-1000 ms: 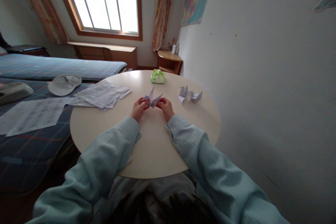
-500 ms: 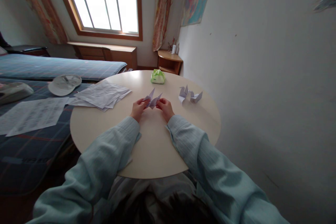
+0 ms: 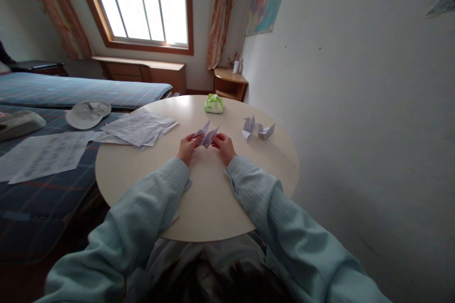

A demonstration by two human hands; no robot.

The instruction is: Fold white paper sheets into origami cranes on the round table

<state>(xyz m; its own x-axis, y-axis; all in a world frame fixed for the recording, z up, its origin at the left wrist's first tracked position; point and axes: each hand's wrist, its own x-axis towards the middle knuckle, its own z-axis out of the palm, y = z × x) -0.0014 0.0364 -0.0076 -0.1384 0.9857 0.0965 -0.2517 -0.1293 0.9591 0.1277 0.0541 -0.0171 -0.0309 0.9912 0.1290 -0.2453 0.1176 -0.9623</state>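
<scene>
A folded white paper figure (image 3: 209, 138) with pointed tips sticking up is held between my two hands, over the middle of the round table (image 3: 213, 199). My left hand (image 3: 189, 147) pinches its left side, fingers closed on the paper. On the other side, my right hand (image 3: 223, 146) grips the right part with thumb and fingers. The fingers hide parts of the folds. To the right stand two finished-looking origami birds (image 3: 249, 128), (image 3: 266, 131) of the same pale paper, close together on the tabletop.
Loose paper sheets (image 3: 140, 128) lie on the table's left edge, reaching toward the bed (image 3: 53, 194). A green tissue pack (image 3: 214, 103) sits at the far edge. On the bed are a white cap (image 3: 88, 114) and a printed sheet (image 3: 50, 157). A wall (image 3: 355, 128) runs along the right.
</scene>
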